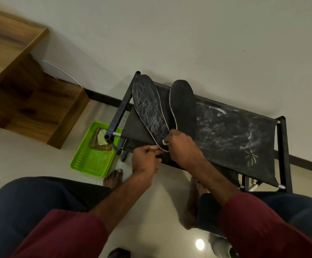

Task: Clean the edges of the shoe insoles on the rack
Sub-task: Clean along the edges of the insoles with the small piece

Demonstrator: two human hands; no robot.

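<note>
Two black insoles lie on the black fabric rack. The left insole bears pale scribbled marks and has a whitish edge. The right insole is plain black. My left hand pinches the heel end of the left insole from below. My right hand grips a small whitish piece, perhaps a wipe or eraser, pressed against that insole's heel edge.
A green plastic basket with a cloth inside stands on the floor left of the rack. A wooden shelf unit is at far left. My bare feet are on the tiled floor under the rack. White smears mark the rack's fabric.
</note>
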